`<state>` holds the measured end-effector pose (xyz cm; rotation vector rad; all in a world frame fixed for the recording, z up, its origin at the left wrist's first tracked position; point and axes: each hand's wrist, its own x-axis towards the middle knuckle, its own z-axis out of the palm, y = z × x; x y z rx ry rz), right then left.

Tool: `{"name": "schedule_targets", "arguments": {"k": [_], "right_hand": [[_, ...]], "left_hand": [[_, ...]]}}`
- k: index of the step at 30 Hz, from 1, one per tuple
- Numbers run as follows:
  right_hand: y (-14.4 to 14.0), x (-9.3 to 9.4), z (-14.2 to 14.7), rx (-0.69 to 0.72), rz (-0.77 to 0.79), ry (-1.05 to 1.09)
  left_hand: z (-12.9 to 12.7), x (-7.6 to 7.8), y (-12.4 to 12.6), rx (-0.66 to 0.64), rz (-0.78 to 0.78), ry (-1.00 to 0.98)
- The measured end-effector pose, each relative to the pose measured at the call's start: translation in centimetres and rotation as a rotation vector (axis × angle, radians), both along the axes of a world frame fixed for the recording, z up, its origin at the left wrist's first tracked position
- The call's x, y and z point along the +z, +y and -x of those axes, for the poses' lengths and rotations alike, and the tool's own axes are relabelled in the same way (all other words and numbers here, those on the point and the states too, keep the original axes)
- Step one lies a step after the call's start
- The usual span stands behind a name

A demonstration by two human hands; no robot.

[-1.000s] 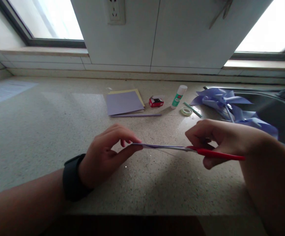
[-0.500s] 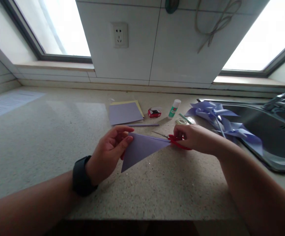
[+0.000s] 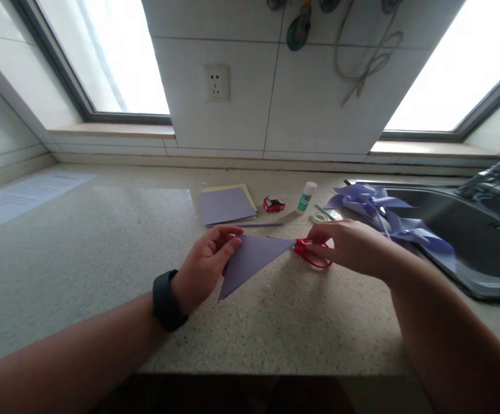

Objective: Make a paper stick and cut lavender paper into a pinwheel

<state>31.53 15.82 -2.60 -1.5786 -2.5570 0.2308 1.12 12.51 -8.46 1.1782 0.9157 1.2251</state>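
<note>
Between thumb and fingers, my left hand (image 3: 210,261) pinches a folded triangle of purple paper (image 3: 254,257) at its left edge. The triangle's narrow point reaches right, to the scissors. My right hand (image 3: 340,244) holds red-handled scissors (image 3: 318,261) by their handles, the blades pointing left. Most of the blades are hidden behind the paper, so how far they stand apart is hard to see. Both hands are above the countertop.
Behind the hands lie a stack of purple and yellow paper (image 3: 227,206), a thin purple stick (image 3: 262,224), a small red box (image 3: 273,203), a glue stick (image 3: 306,198) and a tape roll (image 3: 319,218). Purple pinwheels (image 3: 368,198) rest beside the sink (image 3: 487,282). A printed sheet (image 3: 30,195) lies far left.
The camera view has tilted up slightly. The scissors' blades, seen above the paper's edge before, are now mostly behind it, and the handle loops show more.
</note>
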Motion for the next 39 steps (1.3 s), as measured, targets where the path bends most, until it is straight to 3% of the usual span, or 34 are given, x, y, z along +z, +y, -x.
{"name": "schedule_targets", "arguments": {"k": [4,10,14,20,24,29,34,39], "right_hand": [[-0.9,0.5,2.5,0.014,-0.040,0.114],[-1.5,-0.8,7.8,0.118,0.411,0.721],[-0.8,-1.2,9.9,0.033,0.517,0.925],[0.2,-1.1,10.7,-0.021,0.396,0.887],[0.1,-2.0,11.0,-0.036,0.331,0.888],[-0.6,-2.7,11.5,-0.070,0.306,0.932],[-0.4,-2.8,10.7,0.004,0.391,0.993],[0.0,-2.3,9.3,0.001,0.403,0.997]], "left_hand": [[-0.1,0.0,0.4,0.003,0.015,-0.037],[-0.1,0.2,0.5,-0.053,0.007,-0.011],[-0.2,-0.2,0.8,-0.084,-0.030,0.050],[-0.1,-0.7,0.6,-0.020,-0.192,0.317],[0.0,-0.1,0.3,-0.078,-0.233,0.390],[0.0,0.8,-0.1,-0.176,-0.169,0.530],[-0.1,0.9,-0.1,-0.268,-0.146,0.386],[-0.4,0.7,-0.1,-0.227,-0.104,0.306]]}}
